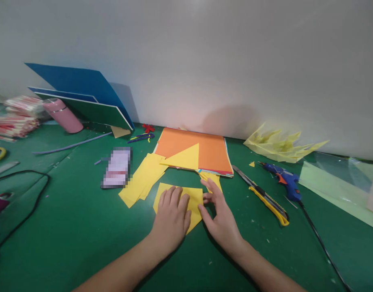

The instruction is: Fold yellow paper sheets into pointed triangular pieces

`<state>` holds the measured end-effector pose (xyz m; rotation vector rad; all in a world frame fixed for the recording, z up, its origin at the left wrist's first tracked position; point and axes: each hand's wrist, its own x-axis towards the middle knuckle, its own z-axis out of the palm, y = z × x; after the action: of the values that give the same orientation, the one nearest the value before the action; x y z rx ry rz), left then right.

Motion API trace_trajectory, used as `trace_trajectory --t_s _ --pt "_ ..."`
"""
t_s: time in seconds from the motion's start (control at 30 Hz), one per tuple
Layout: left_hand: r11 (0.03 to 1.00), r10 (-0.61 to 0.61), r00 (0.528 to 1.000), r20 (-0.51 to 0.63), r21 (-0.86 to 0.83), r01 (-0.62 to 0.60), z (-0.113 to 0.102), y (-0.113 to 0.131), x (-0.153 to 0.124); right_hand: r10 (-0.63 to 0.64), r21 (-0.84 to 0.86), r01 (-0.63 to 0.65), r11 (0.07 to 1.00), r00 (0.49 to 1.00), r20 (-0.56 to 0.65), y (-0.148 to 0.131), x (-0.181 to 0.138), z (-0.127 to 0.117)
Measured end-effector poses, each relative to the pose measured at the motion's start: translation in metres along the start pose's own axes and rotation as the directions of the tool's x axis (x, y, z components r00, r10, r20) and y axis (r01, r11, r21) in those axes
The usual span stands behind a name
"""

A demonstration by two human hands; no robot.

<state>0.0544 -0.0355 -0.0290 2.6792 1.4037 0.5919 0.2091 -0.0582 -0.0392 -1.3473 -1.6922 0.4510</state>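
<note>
A yellow paper sheet [194, 197] lies on the green table [83, 227] in front of me, partly folded. My left hand [172, 219] rests flat on it, fingers stretched out, pressing it down. My right hand [220, 217] touches the sheet's right edge with its fingers spread, the thumb at the paper's lower corner. Just beyond lie more yellow sheets [144, 178], and a yellow triangle [185, 159] sits on an orange paper stack [211, 150].
A yellow utility knife [262, 195] and a blue glue gun [284, 180] with its black cord lie to the right. Yellow scraps [280, 146] sit by the wall. A phone [116, 167], pink bottle [63, 115], blue and green boards [83, 97] are at left.
</note>
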Motion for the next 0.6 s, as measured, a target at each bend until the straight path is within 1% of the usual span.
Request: trace_trajectory --t_s 0.07,0.13,0.17,0.23,0.3,0.33,0.4,0.47,0.53,0.6 --pt "1.000 -0.008 1.000 0.006 0.002 0.008 0.000 -0.001 0.000 0.080 0.140 -0.073 0.987 0.996 -0.049 0.005 0.003 0.000" --pt "1.000 -0.017 1.000 0.006 0.007 0.017 0.001 -0.001 0.000 0.140 0.189 -0.135 0.973 0.990 -0.011 0.009 0.008 -0.001" --pt "1.000 -0.023 1.000 0.004 0.009 0.023 0.001 -0.001 0.000 0.157 0.174 -0.160 0.972 0.987 0.035 0.010 0.011 -0.002" --pt "0.999 -0.034 0.999 0.000 0.007 0.034 0.002 -0.002 0.000 0.154 0.076 -0.166 0.983 0.978 0.141 0.009 0.019 -0.005" --pt "0.999 -0.050 0.999 -0.007 0.000 0.050 0.002 -0.003 0.001 0.104 -0.044 -0.097 0.994 0.970 0.221 0.006 0.027 -0.006" --pt "0.998 -0.062 0.998 -0.005 -0.007 0.061 0.001 -0.003 0.001 0.073 -0.094 -0.052 0.994 0.969 0.237 0.003 0.030 -0.007" --pt "0.997 -0.077 0.997 0.015 -0.029 0.077 -0.002 -0.003 0.002 0.022 -0.172 0.017 0.985 0.975 0.222 -0.001 0.036 -0.006" --pt "0.995 -0.071 0.996 0.054 -0.064 0.075 -0.006 -0.003 0.003 0.005 -0.210 0.034 0.977 0.983 0.185 -0.003 0.038 -0.004" --pt "0.993 -0.049 0.995 0.084 -0.102 0.058 -0.010 -0.003 0.003 0.033 -0.196 -0.001 0.981 0.987 0.160 -0.002 0.038 -0.003" --pt "0.991 -0.021 0.995 0.095 -0.127 0.033 -0.013 -0.004 0.002 0.093 -0.118 -0.076 0.990 0.985 0.145 0.001 0.035 -0.003"
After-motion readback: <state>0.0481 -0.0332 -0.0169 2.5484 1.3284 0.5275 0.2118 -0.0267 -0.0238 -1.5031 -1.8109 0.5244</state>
